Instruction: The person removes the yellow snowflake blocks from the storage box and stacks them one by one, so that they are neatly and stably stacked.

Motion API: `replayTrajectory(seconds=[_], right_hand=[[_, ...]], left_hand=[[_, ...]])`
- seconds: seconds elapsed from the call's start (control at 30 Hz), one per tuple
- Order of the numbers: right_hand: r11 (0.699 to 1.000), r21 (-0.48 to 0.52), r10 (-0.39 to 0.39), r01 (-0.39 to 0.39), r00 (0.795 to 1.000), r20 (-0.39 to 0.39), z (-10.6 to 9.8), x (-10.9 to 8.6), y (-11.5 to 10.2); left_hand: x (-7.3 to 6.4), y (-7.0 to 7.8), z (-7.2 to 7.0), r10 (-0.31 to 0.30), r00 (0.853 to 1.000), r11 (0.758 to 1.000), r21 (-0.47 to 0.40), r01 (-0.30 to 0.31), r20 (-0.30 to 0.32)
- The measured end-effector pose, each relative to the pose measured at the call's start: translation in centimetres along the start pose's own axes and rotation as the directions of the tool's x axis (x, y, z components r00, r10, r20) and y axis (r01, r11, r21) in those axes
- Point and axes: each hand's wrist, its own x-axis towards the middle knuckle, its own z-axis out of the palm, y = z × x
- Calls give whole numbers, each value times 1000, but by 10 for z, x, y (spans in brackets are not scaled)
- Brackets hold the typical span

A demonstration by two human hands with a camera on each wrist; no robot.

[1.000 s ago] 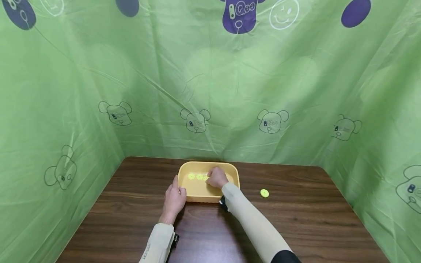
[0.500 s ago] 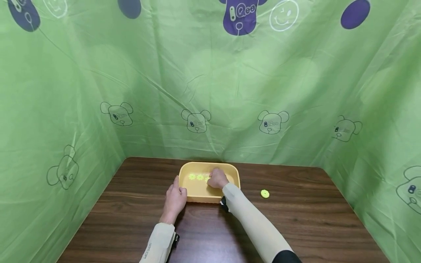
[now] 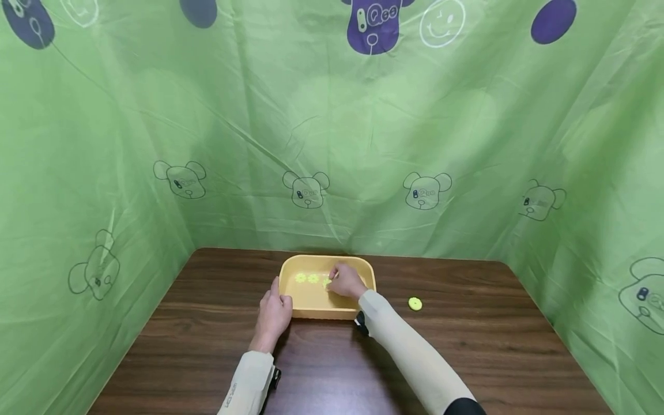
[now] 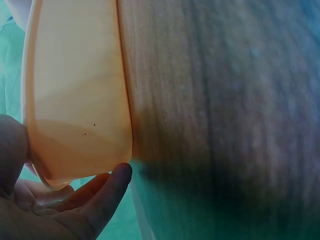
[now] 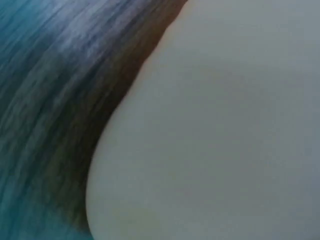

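A yellow rectangular tray (image 3: 311, 299) stands near the far edge of the table. My left hand (image 3: 273, 314) grips its near left corner; in the left wrist view the thumb (image 4: 11, 150) is at the rim and the fingers lie along the outer wall. Inside the tray, small yellow-green flower-shaped pieces form a row: a left flower (image 3: 301, 278), a middle flower (image 3: 313, 278) and a right flower (image 3: 326, 283). My right hand (image 3: 346, 282) reaches over the tray, curled fingertips right at the right flower; I cannot tell whether they pinch it.
Another yellow-green flower piece (image 3: 415, 304) with a centre hole lies on the brown wooden table (image 3: 467, 346), right of the tray. Green printed cloth (image 3: 249, 144) hangs around the back and sides. The tray's pale wall (image 5: 210, 125) fills most of the right wrist view.
My right hand has shifted slightly right inside the tray, so more of the right flower shows beside its fingertips. The left hand keeps its place on the tray.
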Motion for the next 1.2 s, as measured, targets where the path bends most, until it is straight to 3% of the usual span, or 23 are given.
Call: replayTrajectory(seconds=[0.17,0.47,0.67,0.9,1.03,1.2], right_hand=[[988,146,-41,38,999,17,-16,-5,1],[946,316,-53,69,997,-59,-70,-21,5],[956,285,-43,77,992,-122,-109,-40,23],[978,205,-15,48,987,-158,-148,-59,62],[991,136,31,-13,990,-135,-159,-71,83],[992,118,62,-53,995,-76,-163,-81,106]], left_hand=[[0,0,0,-4,1000,1000,-2,4,2],[0,1,-1,-14,1000,1000,-10,14,7],[1,0,0,0,1000,1000,-12,0,-2],[1,-1,0,-8,1000,1000,-10,8,9],[0,0,0,-7,1000,1000,-6,7,2],[1,0,0,-3,1000,1000,-2,3,-3]])
